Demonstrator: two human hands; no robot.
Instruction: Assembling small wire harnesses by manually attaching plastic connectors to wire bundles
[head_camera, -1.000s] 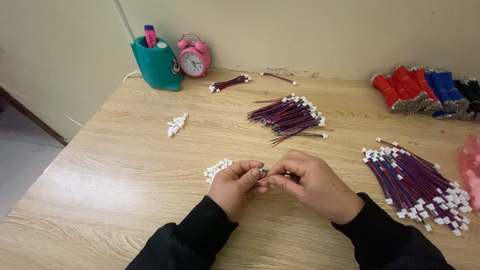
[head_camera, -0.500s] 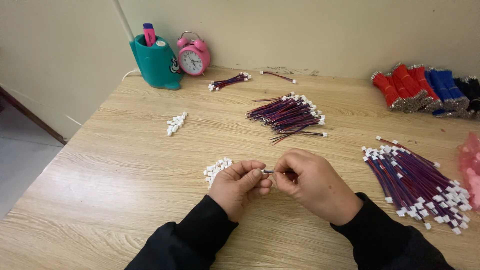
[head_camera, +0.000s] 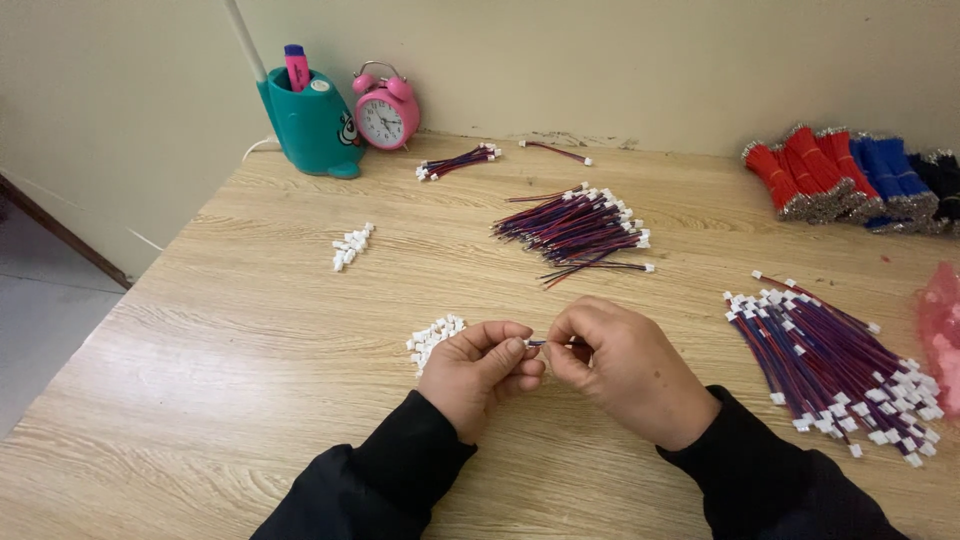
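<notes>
Pinching one short wire (head_camera: 540, 343) between them, left hand (head_camera: 483, 372) and right hand (head_camera: 625, 368) had barely shifted; white connectors (head_camera: 432, 336) lay at ten o'clock.

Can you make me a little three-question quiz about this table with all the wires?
1. True or false: the pink alarm clock lies flat in the middle of the table.
2. Which pile is nearest the left hand? A) red wire bundles B) small white connectors C) the clock
3. What do both hands pinch between them?

Key: 1 false, it stands by the wall. 2 B. 3 a thin wire piece, right hand helping.
</notes>
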